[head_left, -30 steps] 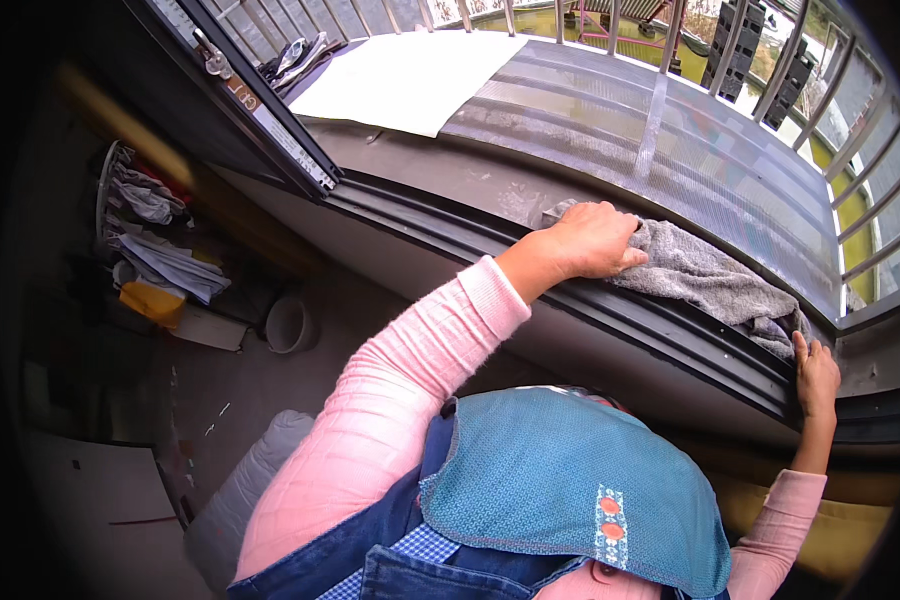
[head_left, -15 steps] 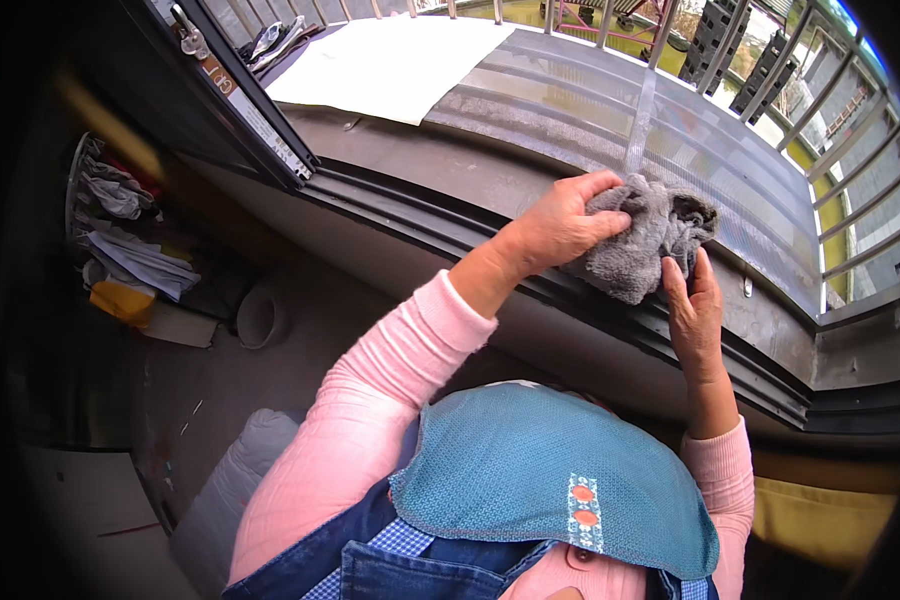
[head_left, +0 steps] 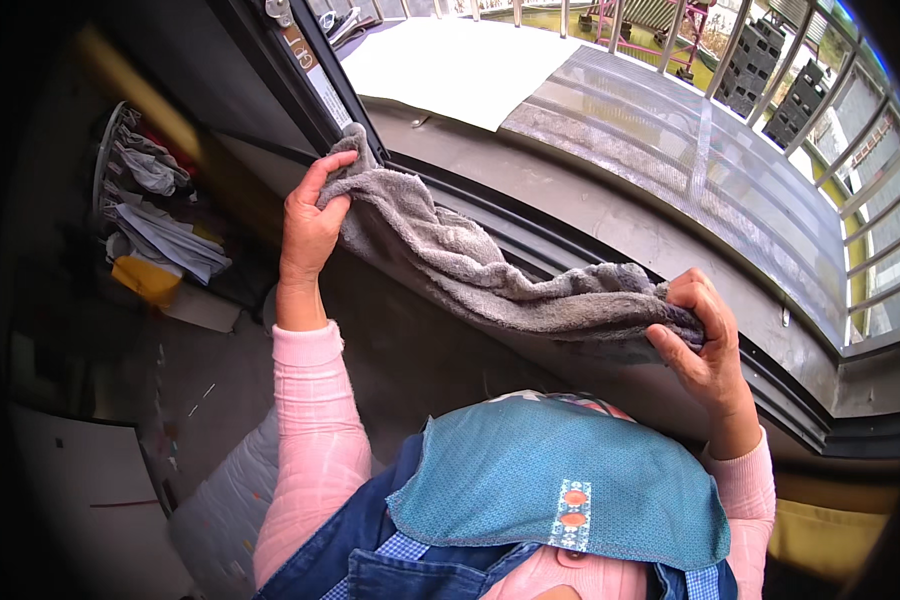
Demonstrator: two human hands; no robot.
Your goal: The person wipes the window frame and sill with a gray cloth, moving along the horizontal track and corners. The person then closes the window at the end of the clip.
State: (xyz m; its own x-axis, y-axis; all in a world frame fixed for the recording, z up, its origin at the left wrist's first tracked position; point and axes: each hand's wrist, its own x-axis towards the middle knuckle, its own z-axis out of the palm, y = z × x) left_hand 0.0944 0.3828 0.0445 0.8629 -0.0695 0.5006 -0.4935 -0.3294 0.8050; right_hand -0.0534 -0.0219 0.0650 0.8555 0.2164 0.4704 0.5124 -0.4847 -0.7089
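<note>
A damp-looking grey towel (head_left: pixel 470 265) is stretched between my hands, sagging in loose folds in front of the window sill. At its left end, beside the dark sliding frame, my left hand (head_left: pixel 313 215) pinches the cloth between thumb and fingers. My right hand (head_left: pixel 703 335) closes round the other end, which is darker and bunched up. Under the towel runs the black window track (head_left: pixel 560 260), partly hidden by the folds.
Beyond the track lie a grey metal ledge (head_left: pixel 610 215), a ribbed translucent panel (head_left: pixel 660 120) and a white sheet (head_left: pixel 470 60), bounded by metal railings (head_left: pixel 830 120). A dark window frame (head_left: pixel 310 75) stands at left. Indoors, a rack with clothes (head_left: pixel 160 220) sits lower left.
The towel was bunched up over the sill at right; now it is spread lengthwise. My left hand has moved far left with one end, while my right hand has moved slightly down and gripped the other.
</note>
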